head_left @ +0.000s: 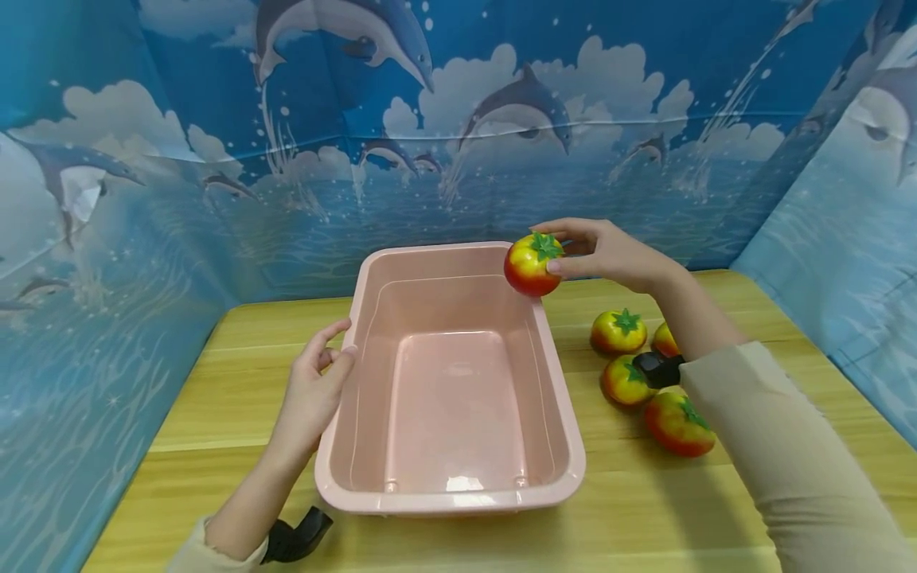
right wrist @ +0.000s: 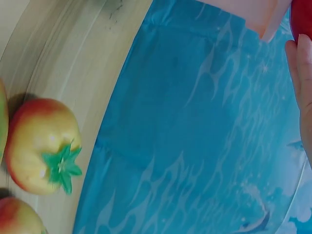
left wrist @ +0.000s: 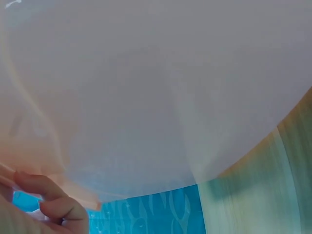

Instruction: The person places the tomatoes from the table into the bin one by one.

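My right hand holds a red and yellow toy tomato with a green leafy top between thumb and fingers, over the far right corner of a pink plastic basin. At the right edge of the right wrist view, part of this hand shows against the tomato's red side. On the basin's left side, my left hand grips the rim with its thumb and fingers. The left wrist view shows its curled fingers at the rim, below the basin's large pale wall.
Several more tomatoes lie on the wooden table right of the basin, one partly hidden by my right forearm. A blue cloth with dolphins hangs behind and at both sides. Black wrist mounts are on both my wrists.
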The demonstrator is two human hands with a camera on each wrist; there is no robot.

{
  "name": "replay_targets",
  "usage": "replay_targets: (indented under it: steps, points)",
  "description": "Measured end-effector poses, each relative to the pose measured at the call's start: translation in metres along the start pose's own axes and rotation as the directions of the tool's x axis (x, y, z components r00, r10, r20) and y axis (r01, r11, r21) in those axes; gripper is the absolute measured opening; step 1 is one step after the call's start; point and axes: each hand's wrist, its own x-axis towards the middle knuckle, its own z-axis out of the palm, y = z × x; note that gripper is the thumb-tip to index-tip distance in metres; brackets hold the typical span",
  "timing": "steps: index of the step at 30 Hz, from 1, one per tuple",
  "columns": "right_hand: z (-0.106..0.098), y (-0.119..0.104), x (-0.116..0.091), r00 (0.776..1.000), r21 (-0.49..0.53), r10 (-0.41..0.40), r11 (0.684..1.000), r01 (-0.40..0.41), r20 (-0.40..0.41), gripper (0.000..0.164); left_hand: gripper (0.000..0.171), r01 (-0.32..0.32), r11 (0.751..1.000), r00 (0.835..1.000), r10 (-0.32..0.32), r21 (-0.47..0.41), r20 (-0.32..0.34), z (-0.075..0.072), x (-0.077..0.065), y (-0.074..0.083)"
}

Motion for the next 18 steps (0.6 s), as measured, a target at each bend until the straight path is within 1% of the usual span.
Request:
replay_targets:
  steps: [10, 14, 18]
  points:
    - [0.013, 0.000, 0.013, 1.000, 0.033, -0.017, 0.999, 0.018, -0.021, 0.056, 0.040, 0.035, 0.999, 0.999, -0.036, -0.038, -0.026, 0.000, 0.000, -0.002]
    - [0.019, 0.001, 0.020, 0.999, 0.051, -0.019, 0.998, 0.020, -0.030, 0.056, 0.041, 0.030, 0.998, 0.999, -0.032, -0.060, -0.029, 0.000, 0.000, -0.002]
    - [0.025, 0.000, 0.024, 0.999, 0.047, -0.024, 0.999, 0.026, -0.043, 0.057, 0.041, 0.019, 0.997, 1.000, -0.021, -0.075, -0.022, 0.001, 0.001, -0.003]
